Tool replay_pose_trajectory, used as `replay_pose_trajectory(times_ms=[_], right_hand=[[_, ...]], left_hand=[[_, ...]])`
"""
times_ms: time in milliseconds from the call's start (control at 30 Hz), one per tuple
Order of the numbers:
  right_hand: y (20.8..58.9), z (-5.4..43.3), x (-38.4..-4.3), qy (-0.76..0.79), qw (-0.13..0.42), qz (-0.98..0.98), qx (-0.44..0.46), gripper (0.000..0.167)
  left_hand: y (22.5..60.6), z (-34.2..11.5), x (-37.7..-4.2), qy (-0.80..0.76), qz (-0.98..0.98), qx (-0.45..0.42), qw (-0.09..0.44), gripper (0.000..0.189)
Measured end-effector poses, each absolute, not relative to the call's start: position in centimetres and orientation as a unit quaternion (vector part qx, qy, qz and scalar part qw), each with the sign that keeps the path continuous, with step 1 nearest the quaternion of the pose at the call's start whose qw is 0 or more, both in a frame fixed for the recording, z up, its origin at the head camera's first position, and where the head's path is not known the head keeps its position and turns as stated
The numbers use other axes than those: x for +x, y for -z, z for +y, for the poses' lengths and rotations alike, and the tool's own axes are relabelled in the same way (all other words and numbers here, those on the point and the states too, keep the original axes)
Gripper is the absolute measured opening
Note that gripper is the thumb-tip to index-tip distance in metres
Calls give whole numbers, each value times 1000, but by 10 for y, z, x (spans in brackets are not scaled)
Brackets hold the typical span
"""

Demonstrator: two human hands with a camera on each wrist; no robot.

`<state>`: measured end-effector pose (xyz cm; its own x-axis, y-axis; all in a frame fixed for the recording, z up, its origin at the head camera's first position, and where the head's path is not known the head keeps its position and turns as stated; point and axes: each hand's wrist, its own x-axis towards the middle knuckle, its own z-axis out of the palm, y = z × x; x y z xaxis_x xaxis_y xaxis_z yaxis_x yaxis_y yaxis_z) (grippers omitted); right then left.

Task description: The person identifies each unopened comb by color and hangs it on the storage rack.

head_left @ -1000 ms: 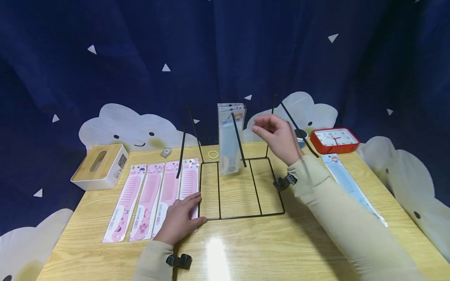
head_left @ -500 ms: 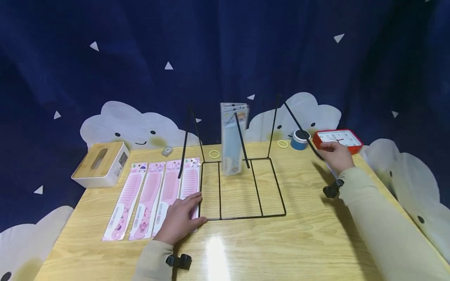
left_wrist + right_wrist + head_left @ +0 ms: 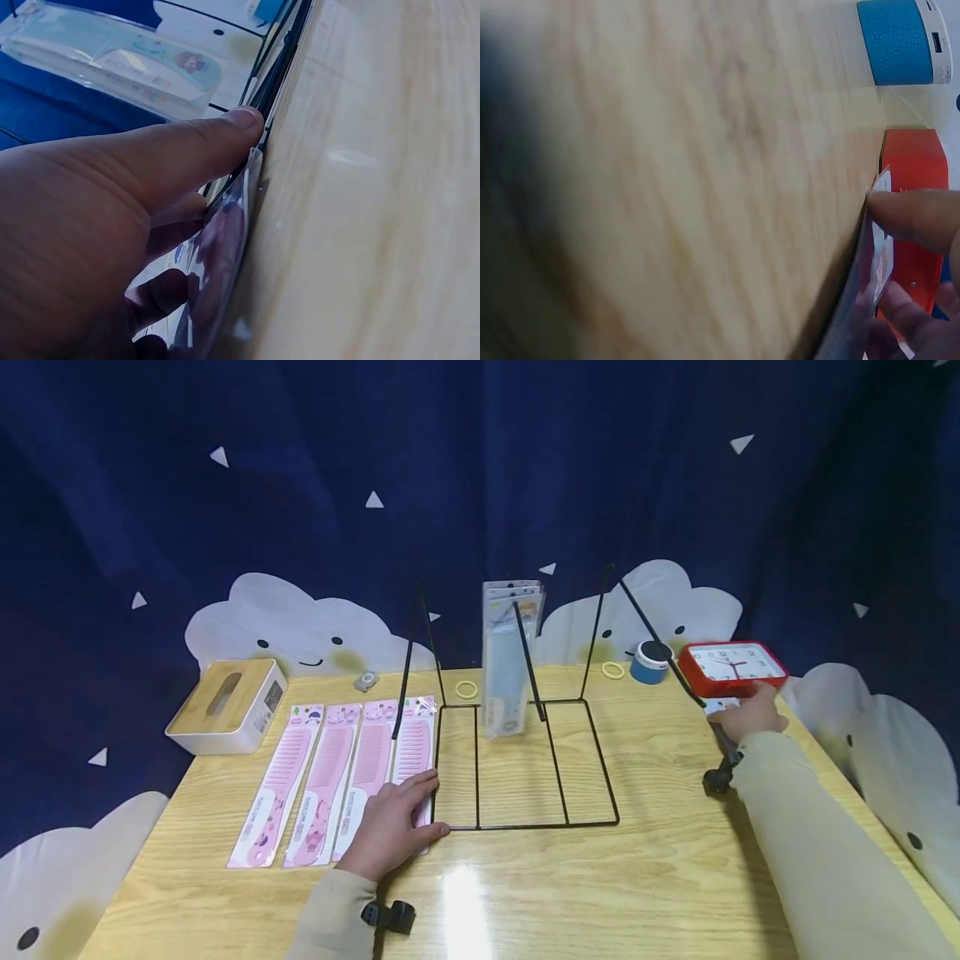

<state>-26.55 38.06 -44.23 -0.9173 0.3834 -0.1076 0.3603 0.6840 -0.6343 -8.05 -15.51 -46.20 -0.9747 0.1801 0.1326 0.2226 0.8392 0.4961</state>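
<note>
At the right of the table, my right hand point(image 3: 750, 714) pinches the upper end of a packaged blue comb point(image 3: 883, 255) by its edges, just in front of the red clock. Most of that comb is hidden by the hand and sleeve. My left hand point(image 3: 390, 827) rests with extended fingers on the left side of the black wire rack point(image 3: 547, 824), its thumb on the front corner. Under this hand lies the nearest of several packaged pink combs point(image 3: 412, 747). From the rack's middle hook hang several packaged blue combs point(image 3: 506, 668); the two outer hooks are bare.
A red clock point(image 3: 693, 681) and a blue speaker point(image 3: 648, 670) stand at the back right. Two yellow rings point(image 3: 467, 690) lie behind the rack. At the back left are a tissue box point(image 3: 225, 702) and a small grey device point(image 3: 366, 682).
My right hand has moved right from beside the hanging combs to the blue comb by the clock and taken hold of it. My left hand stays on the rack.
</note>
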Motion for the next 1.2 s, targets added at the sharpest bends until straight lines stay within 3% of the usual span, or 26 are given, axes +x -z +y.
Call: replay_pose_trajectory(times_ms=[133, 433, 667, 867, 1200], right_hand=[[439, 384, -261, -325, 5, -922, -210, 93], [440, 378, -254, -347, 87, -920, -162, 38], [415, 329, -242, -409, 128, -899, -95, 31], [374, 253, -200, -540, 180, -821, -36, 29], [323, 159, -108, -649, 209, -699, 218, 13]], left_hand=[[460, -154, -82, 266, -958, -106, 37, 70], [456, -152, -81, 267, -957, -108, 42, 70], [458, -153, -81, 258, -960, -104, 36, 70], [459, -153, -82, 258, -960, -101, 32, 71], [457, -152, -78, 261, -960, -101, 33, 71]])
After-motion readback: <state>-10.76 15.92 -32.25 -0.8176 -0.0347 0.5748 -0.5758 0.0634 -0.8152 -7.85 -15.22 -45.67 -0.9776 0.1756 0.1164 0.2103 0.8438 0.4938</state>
